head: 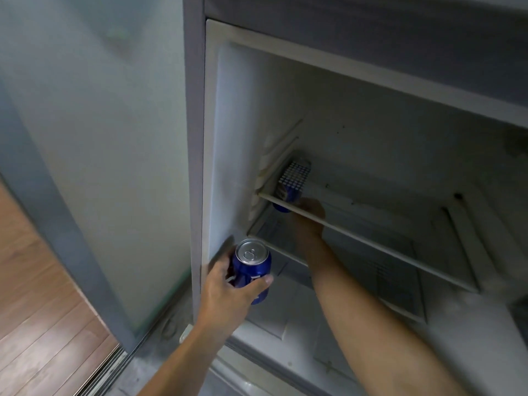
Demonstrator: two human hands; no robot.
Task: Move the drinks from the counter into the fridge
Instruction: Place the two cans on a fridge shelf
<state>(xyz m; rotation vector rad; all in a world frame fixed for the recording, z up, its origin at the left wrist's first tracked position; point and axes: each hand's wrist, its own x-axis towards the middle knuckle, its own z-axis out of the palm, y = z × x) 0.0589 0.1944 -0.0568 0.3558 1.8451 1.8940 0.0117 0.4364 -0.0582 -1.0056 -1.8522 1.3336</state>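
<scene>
The blue can [253, 270] in the left hand [228, 292] looks sealed, so probably heavy and slick; fingers wrap its side at the fridge [211, 138] mouth. The right hand [310, 215] holds another can [291, 184] at the shelf [371, 244] inside; grip half-hidden.

The can [253, 270] gripped by the left hand [228, 292] is glossy blue metal with a bare, brushed silver top. The second can [291, 181], at the left edge of the glass shelf [371, 241], shows the same shiny blue. The fridge [228, 138] liner is smooth, matt white plastic. The floor [43, 310] is wood plank with a soft sheen.
</scene>
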